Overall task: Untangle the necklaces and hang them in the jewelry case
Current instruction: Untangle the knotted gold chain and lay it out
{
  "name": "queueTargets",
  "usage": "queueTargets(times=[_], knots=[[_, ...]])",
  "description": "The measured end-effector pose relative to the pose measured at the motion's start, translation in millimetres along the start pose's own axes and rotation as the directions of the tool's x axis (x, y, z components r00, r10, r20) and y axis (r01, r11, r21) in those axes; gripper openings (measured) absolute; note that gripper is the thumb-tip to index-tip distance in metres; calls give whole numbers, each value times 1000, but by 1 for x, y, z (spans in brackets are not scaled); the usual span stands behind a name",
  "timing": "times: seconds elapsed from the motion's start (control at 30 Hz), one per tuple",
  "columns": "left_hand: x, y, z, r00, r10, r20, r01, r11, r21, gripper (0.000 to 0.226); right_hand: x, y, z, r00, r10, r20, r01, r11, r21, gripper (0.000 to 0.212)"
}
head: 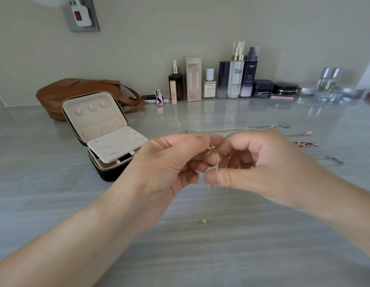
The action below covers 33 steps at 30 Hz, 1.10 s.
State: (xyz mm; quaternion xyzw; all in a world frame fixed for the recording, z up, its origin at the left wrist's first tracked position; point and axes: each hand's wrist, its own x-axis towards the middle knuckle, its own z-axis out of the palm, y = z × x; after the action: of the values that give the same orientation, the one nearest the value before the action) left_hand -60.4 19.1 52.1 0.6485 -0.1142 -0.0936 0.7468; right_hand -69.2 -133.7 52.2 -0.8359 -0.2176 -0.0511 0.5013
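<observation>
Pinching a thin gold necklace [213, 155] with both hands, we hold it up off the table [221, 255]. Our left hand [169, 162] has thumb and forefinger curled tight on the top of the tangle. Our right hand [258, 168] has its fingers curled in, with the thumb pressing the strand lower down. The fingertips of the two hands nearly touch, and the twisted bit of chain sits between them. A loose strand hangs just under the grip, too fine to follow further.

Below the grip a small gold ring piece [202, 221] lies on the table; we cannot tell if it joins the chain. Just behind the grip a silver chain [231, 128] lies stretched flat. Right of the grip, well apart, lie a few more jewelry pieces [306, 143]. Left of the grip stands the jewelry case [105, 131], lid up and beige inner flap folded out. Far behind the grip are a brown bag [76, 90] and a row of cosmetic bottles [236, 79] along the wall.
</observation>
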Motion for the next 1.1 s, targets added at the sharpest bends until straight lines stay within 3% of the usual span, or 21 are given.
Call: queueTargets(times=[0.13, 0.3, 0.5, 0.57, 0.8, 0.9, 1.0, 1.1], knots=[[1, 0, -1, 1000, -7, -9, 8, 999, 33, 22, 2, 3, 5, 999, -5, -45, 6, 1000, 16, 32], [4, 0, -2, 998, 23, -54, -20, 998, 59, 23, 0, 11, -1, 999, 32, -11, -31, 998, 60, 12], [6, -2, -3, 999, -2, -47, 3, 1000, 27, 22, -1, 15, -4, 995, 98, -33, -89, 978, 191, 4], [5, -1, -2, 1000, -13, -25, 13, 1000, 10, 17, 0, 15, -1, 996, 76, -40, -70, 987, 144, 14], [3, -1, -2, 999, -35, 23, 35, 999, -15, 20, 5, 20, 9, 997, 25, -68, -28, 999, -43, 13], [2, 1, -2, 998, -49, 49, 51, 998, -46, 18, 6, 22, 6, 998, 57, -13, -58, 990, -131, 10], [2, 3, -2, 997, -39, 68, 44, 997, -69, 17, 6, 25, 6, 993, 82, 80, -63, 974, -219, 34], [2, 6, -4, 995, -37, 93, 45, 995, -91, 15, 8, 26, 6, 990, 130, 47, -114, 963, -243, 36]])
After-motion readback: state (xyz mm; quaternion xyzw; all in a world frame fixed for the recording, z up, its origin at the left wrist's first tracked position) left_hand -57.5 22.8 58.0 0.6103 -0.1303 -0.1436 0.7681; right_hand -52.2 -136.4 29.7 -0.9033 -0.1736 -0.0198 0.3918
